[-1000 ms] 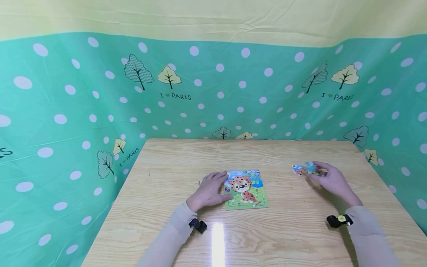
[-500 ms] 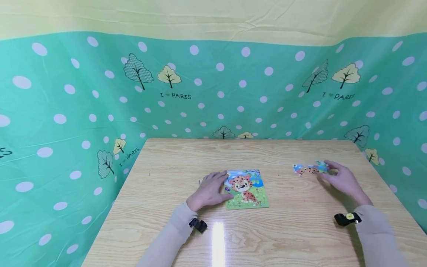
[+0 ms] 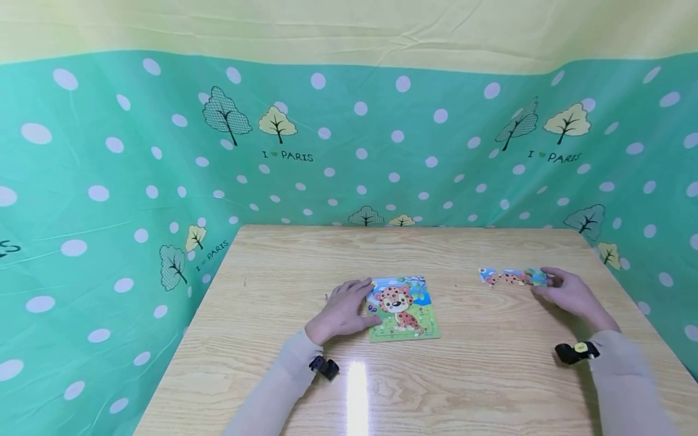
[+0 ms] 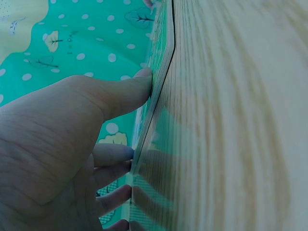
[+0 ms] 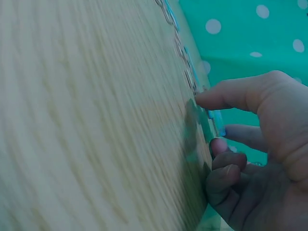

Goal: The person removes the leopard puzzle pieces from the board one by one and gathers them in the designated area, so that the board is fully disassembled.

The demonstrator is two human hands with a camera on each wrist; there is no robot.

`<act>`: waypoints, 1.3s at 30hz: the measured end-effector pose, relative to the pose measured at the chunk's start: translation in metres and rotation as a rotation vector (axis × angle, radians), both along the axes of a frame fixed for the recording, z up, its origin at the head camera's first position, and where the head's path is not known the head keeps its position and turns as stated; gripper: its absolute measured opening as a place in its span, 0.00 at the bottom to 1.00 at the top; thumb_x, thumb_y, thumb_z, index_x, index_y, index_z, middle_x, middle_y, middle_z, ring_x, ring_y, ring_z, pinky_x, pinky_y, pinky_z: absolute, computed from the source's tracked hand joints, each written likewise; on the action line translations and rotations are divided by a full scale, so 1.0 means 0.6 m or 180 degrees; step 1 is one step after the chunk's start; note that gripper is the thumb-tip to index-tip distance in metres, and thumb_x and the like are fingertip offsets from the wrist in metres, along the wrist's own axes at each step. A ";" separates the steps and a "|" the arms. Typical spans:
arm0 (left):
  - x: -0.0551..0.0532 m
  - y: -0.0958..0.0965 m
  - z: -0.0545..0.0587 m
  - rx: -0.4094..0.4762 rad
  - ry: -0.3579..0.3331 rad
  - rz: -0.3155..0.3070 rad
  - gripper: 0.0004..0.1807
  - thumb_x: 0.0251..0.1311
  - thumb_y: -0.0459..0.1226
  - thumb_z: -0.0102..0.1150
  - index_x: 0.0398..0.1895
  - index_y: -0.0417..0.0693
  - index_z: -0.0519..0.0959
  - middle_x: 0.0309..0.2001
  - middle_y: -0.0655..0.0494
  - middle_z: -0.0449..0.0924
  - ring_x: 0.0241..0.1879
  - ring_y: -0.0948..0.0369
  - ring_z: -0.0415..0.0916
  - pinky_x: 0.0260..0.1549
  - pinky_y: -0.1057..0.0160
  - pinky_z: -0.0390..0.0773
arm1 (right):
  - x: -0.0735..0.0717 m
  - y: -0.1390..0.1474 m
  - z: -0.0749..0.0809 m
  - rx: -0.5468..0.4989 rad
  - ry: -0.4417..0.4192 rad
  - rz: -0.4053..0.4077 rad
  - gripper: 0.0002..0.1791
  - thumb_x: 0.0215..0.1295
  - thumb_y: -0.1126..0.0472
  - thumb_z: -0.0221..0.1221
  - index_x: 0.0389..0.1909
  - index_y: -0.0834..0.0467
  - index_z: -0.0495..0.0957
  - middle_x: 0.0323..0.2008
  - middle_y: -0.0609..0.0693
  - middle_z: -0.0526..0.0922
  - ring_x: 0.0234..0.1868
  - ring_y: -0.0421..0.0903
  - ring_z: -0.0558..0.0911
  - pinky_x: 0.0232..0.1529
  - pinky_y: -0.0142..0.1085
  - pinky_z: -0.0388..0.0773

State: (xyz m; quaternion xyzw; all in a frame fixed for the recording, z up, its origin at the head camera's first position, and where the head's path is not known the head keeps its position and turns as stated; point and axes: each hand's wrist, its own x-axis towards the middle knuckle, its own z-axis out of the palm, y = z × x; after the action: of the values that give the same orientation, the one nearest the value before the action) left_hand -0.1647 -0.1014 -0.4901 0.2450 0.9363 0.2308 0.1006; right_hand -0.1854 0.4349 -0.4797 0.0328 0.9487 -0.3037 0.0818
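Observation:
A square puzzle board (image 3: 406,315) with a cartoon leopard on blue and green lies mid-table. My left hand (image 3: 343,309) rests along its left side, fingers at the far corner and thumb on the near part. In the left wrist view the thumb (image 4: 130,94) presses on the board's edge. Farther right, several overlapping jigsaw pieces (image 3: 507,277) with blue sky and spotted fur form a row. My right hand (image 3: 572,295) pinches the right end of that row between thumb and forefinger. The right wrist view shows the other fingers (image 5: 226,178) curled under.
Both lie on a light wood table (image 3: 463,387). Behind and beside it hangs a green dotted curtain (image 3: 376,139) printed with trees. A bright light reflection (image 3: 357,393) shows near the front. Each wrist wears a small black camera.
My right hand has moved to the right in the head view. The row of jigsaw pieces has stretched out longer toward the right with it. The left hand and leopard board have stayed put.

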 end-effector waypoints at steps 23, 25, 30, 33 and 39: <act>0.002 0.000 -0.001 0.0011 0.0005 0.0025 0.49 0.66 0.62 0.65 0.83 0.47 0.63 0.85 0.51 0.57 0.84 0.44 0.54 0.82 0.36 0.53 | 0.006 0.010 -0.018 0.0015 0.0211 -0.0226 0.41 0.79 0.42 0.58 0.72 0.73 0.67 0.40 0.56 0.77 0.38 0.46 0.72 0.34 0.34 0.69; 0.001 0.000 0.000 0.0022 0.0000 0.0026 0.49 0.66 0.62 0.65 0.83 0.47 0.63 0.85 0.51 0.57 0.84 0.43 0.54 0.82 0.36 0.52 | 0.006 0.007 -0.022 0.0053 0.0293 -0.0296 0.39 0.79 0.42 0.58 0.71 0.72 0.69 0.39 0.56 0.78 0.37 0.47 0.73 0.35 0.34 0.69; 0.001 0.000 0.000 0.0029 -0.0016 0.0021 0.49 0.67 0.62 0.65 0.83 0.46 0.62 0.85 0.51 0.56 0.84 0.43 0.53 0.82 0.36 0.52 | 0.006 0.002 -0.024 0.0083 0.0367 -0.0393 0.38 0.78 0.42 0.58 0.71 0.72 0.70 0.40 0.59 0.79 0.37 0.50 0.74 0.35 0.36 0.68; 0.001 0.000 0.000 0.0028 -0.0016 0.0020 0.49 0.67 0.61 0.65 0.83 0.46 0.62 0.85 0.51 0.56 0.84 0.43 0.53 0.82 0.36 0.52 | 0.006 0.001 -0.023 0.0119 0.0371 -0.0420 0.38 0.79 0.42 0.57 0.71 0.71 0.70 0.41 0.60 0.79 0.36 0.49 0.73 0.34 0.37 0.68; 0.000 0.000 -0.002 0.0007 0.0007 0.0016 0.49 0.67 0.61 0.65 0.83 0.47 0.62 0.85 0.51 0.57 0.84 0.44 0.54 0.82 0.37 0.52 | 0.007 0.001 -0.025 0.0134 0.0372 -0.0478 0.38 0.80 0.43 0.56 0.71 0.73 0.70 0.45 0.65 0.79 0.39 0.54 0.76 0.36 0.39 0.69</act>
State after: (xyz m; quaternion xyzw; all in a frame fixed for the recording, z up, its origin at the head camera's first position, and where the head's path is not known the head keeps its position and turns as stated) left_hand -0.1645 -0.1013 -0.4913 0.2429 0.9368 0.2317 0.0986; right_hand -0.1809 0.4355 -0.4944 0.0878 0.9529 -0.2903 0.0026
